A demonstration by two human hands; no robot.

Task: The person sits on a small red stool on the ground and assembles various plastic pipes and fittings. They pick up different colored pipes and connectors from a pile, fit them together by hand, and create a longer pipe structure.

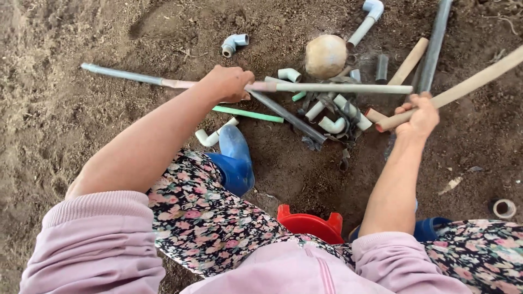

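My left hand (229, 83) grips a long grey pipe (327, 87) that runs across the dirt from the far left to the middle right. My right hand (419, 115) holds a tan pipe (468, 84) near its lower end; the pipe slants up to the right edge. Between the two hands lies a heap of pipe pieces (332, 111): white elbows, a dark grey tube, a thin green pipe (248, 114). A round brown ball-like object (325, 55) sits just behind the heap.
Bare soil all around. A grey elbow fitting (234, 43) lies at the back, a white bent pipe (368, 19) top right, a tape ring (504, 208) lower right. My blue boots (235, 160) and a red stool (310, 223) are below me.
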